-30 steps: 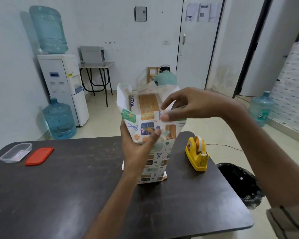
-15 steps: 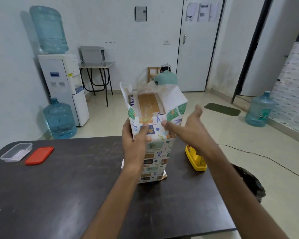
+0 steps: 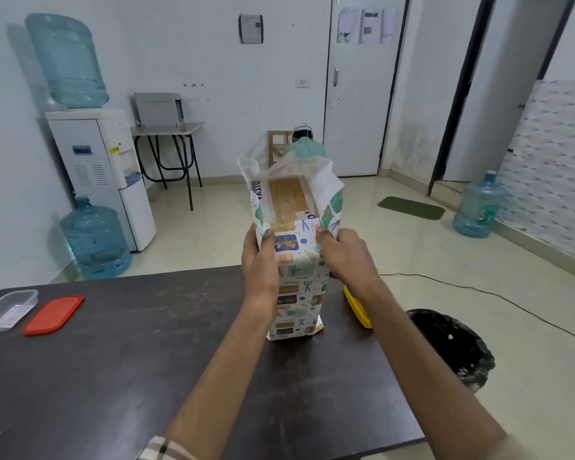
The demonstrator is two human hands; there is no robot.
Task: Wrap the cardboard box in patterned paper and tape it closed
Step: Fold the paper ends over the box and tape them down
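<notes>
The tall cardboard box in patterned paper (image 3: 297, 293) stood upright on the dark wooden table (image 3: 146, 360). Just right of it, half hidden, lay what seemed a yellow tape dispenser (image 3: 357, 308). Far left sat a clear plastic container (image 3: 7, 308) beside a red plastic lid (image 3: 54, 314).

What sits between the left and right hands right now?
In the head view, the upright cardboard box, sleeved in patterned paper, stands between the left hand and right hand; each grips the paper at a side.

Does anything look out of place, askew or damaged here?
Nothing spilled or damaged. The patterned paper stands open and uneven above the cardboard box, leaving its top bare; the left hand and right hand grip it just below.
</notes>
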